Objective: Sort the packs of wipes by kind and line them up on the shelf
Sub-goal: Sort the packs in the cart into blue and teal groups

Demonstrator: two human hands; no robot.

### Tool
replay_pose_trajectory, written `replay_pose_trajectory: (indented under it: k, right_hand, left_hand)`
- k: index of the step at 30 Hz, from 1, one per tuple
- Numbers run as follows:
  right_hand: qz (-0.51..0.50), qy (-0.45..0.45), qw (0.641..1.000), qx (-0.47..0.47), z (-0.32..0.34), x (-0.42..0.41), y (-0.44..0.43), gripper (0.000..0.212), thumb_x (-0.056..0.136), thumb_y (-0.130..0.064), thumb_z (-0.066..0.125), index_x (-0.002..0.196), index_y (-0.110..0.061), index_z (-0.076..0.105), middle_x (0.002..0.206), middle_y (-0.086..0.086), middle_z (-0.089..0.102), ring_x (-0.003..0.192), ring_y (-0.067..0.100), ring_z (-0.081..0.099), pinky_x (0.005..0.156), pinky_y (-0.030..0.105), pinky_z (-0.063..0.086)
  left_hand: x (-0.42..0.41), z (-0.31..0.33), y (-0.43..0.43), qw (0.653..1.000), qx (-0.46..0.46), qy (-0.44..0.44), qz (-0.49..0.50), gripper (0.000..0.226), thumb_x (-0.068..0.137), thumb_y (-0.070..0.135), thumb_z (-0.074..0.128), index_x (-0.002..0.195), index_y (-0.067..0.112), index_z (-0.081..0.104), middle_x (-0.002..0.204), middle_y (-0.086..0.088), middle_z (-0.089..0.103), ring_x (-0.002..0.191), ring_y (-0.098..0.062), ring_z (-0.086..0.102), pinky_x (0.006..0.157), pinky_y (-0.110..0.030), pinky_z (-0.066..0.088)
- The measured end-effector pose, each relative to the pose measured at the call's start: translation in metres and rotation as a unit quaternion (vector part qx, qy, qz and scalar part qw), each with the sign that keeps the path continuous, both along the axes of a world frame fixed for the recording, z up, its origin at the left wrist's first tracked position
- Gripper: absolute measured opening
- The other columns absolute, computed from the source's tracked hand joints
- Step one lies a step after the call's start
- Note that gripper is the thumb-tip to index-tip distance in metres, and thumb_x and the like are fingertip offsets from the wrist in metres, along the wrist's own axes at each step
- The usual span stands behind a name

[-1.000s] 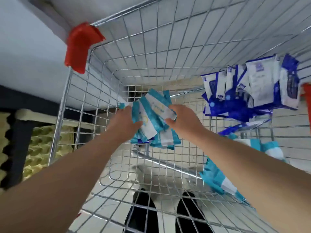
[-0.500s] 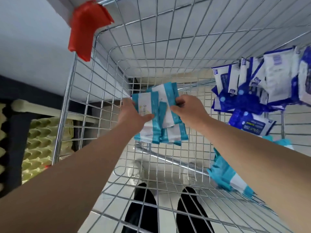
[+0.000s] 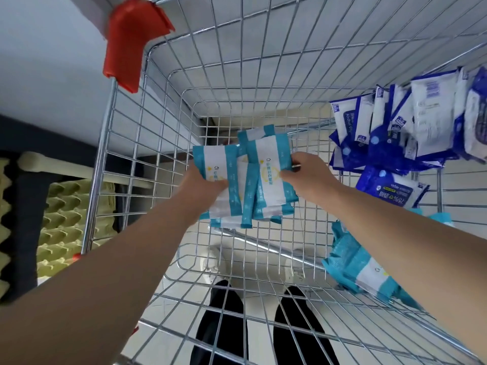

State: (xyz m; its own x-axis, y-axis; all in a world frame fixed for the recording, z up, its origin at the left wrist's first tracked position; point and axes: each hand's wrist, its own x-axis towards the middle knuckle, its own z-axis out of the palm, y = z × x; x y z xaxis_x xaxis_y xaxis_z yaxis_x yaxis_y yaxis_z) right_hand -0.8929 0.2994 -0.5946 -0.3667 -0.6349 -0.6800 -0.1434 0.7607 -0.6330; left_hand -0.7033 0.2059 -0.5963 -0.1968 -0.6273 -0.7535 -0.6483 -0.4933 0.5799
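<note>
- Wire cart (image 3: pixel 237 75) seen from above fills the view, with a red corner guard (image 3: pixel 131 40) on its upper left rim and pale floor showing through the mesh.
- Several teal packs (image 3: pixel 268 177) of wipes form a loose bundle: flat, soft, each with a white middle band between teal ends and small print on the white.
- They overlap unevenly, standing roughly upright.
- The bundle sits mid-cart, between both hands.
- The left hand (image 3: pixel 203 185) grips its left side, thumb across the front.
- The right hand (image 3: pixel 308 177) pinches its right edge.
- Blue packs (image 3: pixel 395 133) pile against the right wall, with loose teal packs (image 3: pixel 361 270) below them, beside the right forearm.
</note>
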Motion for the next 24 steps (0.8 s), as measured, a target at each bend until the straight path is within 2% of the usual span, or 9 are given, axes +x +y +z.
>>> replay_pose_trajectory:
  k: [3, 5, 8, 11, 13, 15, 20, 22, 24]
  right_hand:
    - [-0.004, 0.006, 0.999, -0.037, -0.003, 0.009, -0.010, 0.025, 0.087, -0.005, 0.059, 0.110, -0.013, 0.061, 0.101, 0.006, 0.066, 0.079, 0.021, 0.064, 0.056, 0.029, 0.053]
    - [-0.001, 0.019, 0.998, -0.057, -0.006, 0.013, -0.016, 0.029, 0.083, -0.004, 0.064, 0.111, -0.011, 0.062, 0.102, 0.007, 0.066, 0.083, 0.022, 0.066, 0.066, 0.036, 0.056]
    - [0.000, -0.012, 0.999, -0.052, -0.005, 0.018, -0.017, 0.034, 0.080, -0.002, 0.065, 0.112, -0.012, 0.059, 0.093, 0.001, 0.063, 0.078, 0.015, 0.061, 0.061, 0.024, 0.052]
    - [0.002, -0.032, 0.999, -0.034, 0.001, 0.018, -0.013, 0.030, 0.085, -0.001, 0.059, 0.111, -0.014, 0.056, 0.099, 0.007, 0.063, 0.076, 0.017, 0.058, 0.055, 0.022, 0.047]
    - [-0.002, -0.045, 0.998, -0.036, 0.005, 0.018, -0.011, 0.024, 0.087, -0.002, 0.057, 0.110, -0.009, 0.057, 0.099, 0.015, 0.062, 0.072, 0.020, 0.053, 0.049, 0.022, 0.041]
    - [-0.018, -0.062, 0.997, -0.045, 0.009, 0.020, -0.009, 0.020, 0.087, -0.004, 0.058, 0.107, -0.008, 0.060, 0.096, 0.016, 0.062, 0.071, 0.020, 0.051, 0.050, 0.024, 0.039]
    - [-0.030, -0.069, 0.996, -0.049, 0.017, 0.012, -0.007, 0.028, 0.087, -0.003, 0.059, 0.112, -0.015, 0.058, 0.105, 0.007, 0.065, 0.090, 0.021, 0.062, 0.073, 0.030, 0.051]
    - [-0.027, -0.067, 0.997, -0.027, 0.019, 0.009, -0.004, 0.030, 0.088, -0.001, 0.058, 0.115, -0.014, 0.057, 0.109, 0.009, 0.065, 0.101, 0.029, 0.064, 0.084, 0.041, 0.053]
    - [-0.014, -0.061, 0.998, -0.008, 0.019, 0.011, -0.002, 0.028, 0.090, -0.002, 0.056, 0.116, -0.011, 0.059, 0.112, 0.015, 0.065, 0.106, 0.037, 0.062, 0.088, 0.048, 0.051]
  left_hand:
    - [0.000, -0.004, 0.002, 1.000, 0.006, 0.000, 0.012, 0.034, 0.085, 0.005, 0.068, 0.116, 0.009, 0.055, 0.102, -0.006, 0.068, 0.094, -0.024, 0.065, 0.069, -0.031, 0.049]
    - [0.002, -0.006, 0.001, 1.000, 0.010, 0.002, 0.010, 0.038, 0.083, 0.004, 0.069, 0.118, 0.010, 0.053, 0.104, -0.007, 0.068, 0.096, -0.024, 0.066, 0.074, -0.036, 0.052]
    - [0.007, -0.004, 0.002, 0.999, 0.024, 0.020, 0.004, 0.050, 0.079, 0.002, 0.072, 0.122, 0.014, 0.048, 0.106, -0.007, 0.068, 0.099, -0.025, 0.066, 0.085, -0.044, 0.054]
    - [0.009, 0.000, 0.004, 0.999, 0.026, 0.039, -0.005, 0.053, 0.081, 0.001, 0.071, 0.125, 0.013, 0.044, 0.107, -0.007, 0.067, 0.100, -0.024, 0.065, 0.081, -0.038, 0.054]
    - [0.007, 0.009, 0.004, 0.998, 0.020, 0.059, -0.014, 0.051, 0.083, -0.001, 0.068, 0.126, 0.012, 0.044, 0.108, -0.008, 0.067, 0.100, -0.024, 0.065, 0.078, -0.033, 0.054]
    - [0.006, 0.016, 0.002, 0.996, 0.018, 0.081, -0.021, 0.050, 0.083, -0.003, 0.066, 0.126, 0.012, 0.044, 0.109, -0.010, 0.067, 0.101, -0.025, 0.065, 0.081, -0.034, 0.055]
    - [0.013, 0.030, -0.005, 0.995, 0.030, 0.095, -0.029, 0.043, 0.086, -0.006, 0.061, 0.119, 0.017, 0.047, 0.111, -0.012, 0.066, 0.102, -0.025, 0.065, 0.088, -0.040, 0.053]
    - [0.018, 0.027, -0.003, 0.996, 0.022, 0.071, -0.048, 0.044, 0.086, -0.006, 0.060, 0.122, 0.014, 0.047, 0.111, -0.010, 0.067, 0.103, -0.024, 0.064, 0.083, -0.035, 0.053]
    - [0.021, 0.019, 0.000, 0.998, 0.004, 0.031, -0.060, 0.044, 0.085, -0.004, 0.063, 0.124, 0.011, 0.048, 0.109, -0.009, 0.067, 0.103, -0.025, 0.064, 0.075, -0.029, 0.051]
